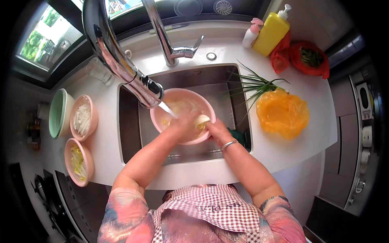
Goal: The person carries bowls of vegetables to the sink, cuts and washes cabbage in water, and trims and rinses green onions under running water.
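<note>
A white counter [210, 173] surrounds a sink [223, 91] and, centre frame, a pink bowl [207, 103]; the right hand [219, 133] holds its rim, the left hand [186, 122] is inside, grip unclear. Upper left, a tap [129, 79] overhangs; 2 filled bowls [89, 167] stand left.

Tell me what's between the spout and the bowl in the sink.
The head view shows a water stream from the spout toward the bowl; whether it hits the left hand is unclear.
</note>
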A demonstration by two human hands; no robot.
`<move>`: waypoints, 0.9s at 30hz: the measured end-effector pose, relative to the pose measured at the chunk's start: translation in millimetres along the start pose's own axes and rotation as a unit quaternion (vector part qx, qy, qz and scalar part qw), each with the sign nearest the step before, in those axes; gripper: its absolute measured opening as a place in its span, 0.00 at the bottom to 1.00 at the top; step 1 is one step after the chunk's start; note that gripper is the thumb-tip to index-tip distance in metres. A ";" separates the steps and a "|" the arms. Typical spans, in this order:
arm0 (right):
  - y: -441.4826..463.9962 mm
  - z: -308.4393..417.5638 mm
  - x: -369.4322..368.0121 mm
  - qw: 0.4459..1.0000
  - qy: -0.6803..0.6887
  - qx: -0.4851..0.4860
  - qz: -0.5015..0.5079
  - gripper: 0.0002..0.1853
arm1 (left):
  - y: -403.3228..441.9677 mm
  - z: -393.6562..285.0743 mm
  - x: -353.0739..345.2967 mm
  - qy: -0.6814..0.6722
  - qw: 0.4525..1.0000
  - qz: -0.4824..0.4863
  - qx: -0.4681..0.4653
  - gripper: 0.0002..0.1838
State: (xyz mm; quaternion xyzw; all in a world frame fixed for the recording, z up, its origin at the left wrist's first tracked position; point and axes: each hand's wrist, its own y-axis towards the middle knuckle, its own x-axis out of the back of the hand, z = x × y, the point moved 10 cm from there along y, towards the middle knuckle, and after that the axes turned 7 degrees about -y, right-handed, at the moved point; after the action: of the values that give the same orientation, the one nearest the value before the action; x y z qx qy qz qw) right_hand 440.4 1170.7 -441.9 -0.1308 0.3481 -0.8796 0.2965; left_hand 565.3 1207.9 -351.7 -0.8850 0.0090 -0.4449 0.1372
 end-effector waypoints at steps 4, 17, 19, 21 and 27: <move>-7.2 8.6 -3.2 1.000 -0.009 0.006 0.019 0.24 | -11.6 27.1 4.4 -0.094 0.990 0.045 0.100 0.35; 8.5 -3.7 6.4 1.000 -0.012 0.023 -0.010 0.22 | -3.6 37.6 -21.4 0.065 0.997 -0.019 0.033 0.34; 6.5 -2.1 2.9 1.000 -0.001 0.016 -0.003 0.22 | -7.2 44.7 -1.9 -0.108 0.993 -0.006 0.057 0.28; 1.3 3.2 0.1 1.000 0.008 -0.005 -0.001 0.23 | -9.5 52.6 20.7 -0.242 0.968 -0.048 0.047 0.26; 3.4 1.5 -4.4 1.000 -0.006 0.006 0.004 0.24 | 7.1 110.6 26.2 -0.183 0.962 -0.088 0.182 0.30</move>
State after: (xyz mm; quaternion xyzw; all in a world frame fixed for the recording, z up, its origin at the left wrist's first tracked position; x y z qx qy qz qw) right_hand 446.0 1170.6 -443.2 -0.1332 0.3417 -0.8798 0.3026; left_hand 669.3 1223.4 -395.6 -0.9086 -0.1750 -0.2797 0.2560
